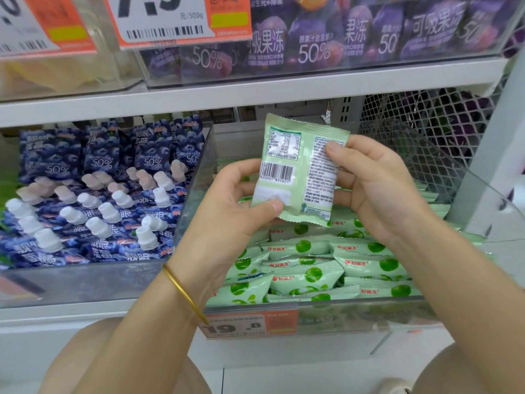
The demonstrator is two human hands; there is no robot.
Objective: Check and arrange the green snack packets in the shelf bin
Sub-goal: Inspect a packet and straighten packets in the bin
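Note:
A pale green snack packet (298, 172) is held upright above the bin, its back side with barcode and printed text facing me. My left hand (227, 206) pinches its lower left corner with the thumb on front. My right hand (372, 183) grips its right edge, thumb on the text panel. Below lies a clear plastic shelf bin (312, 304) holding several green snack packets (306, 277) printed with green fruit, lying flat in loose rows.
A neighbouring clear bin on the left holds blue blueberry jelly pouches (93, 194) with white caps. An orange price tag (250, 325) reading 19.8 hangs on the bin front. The upper shelf (255, 95) carries purple jelly packs (326, 38). A white mesh panel (426, 115) stands behind right.

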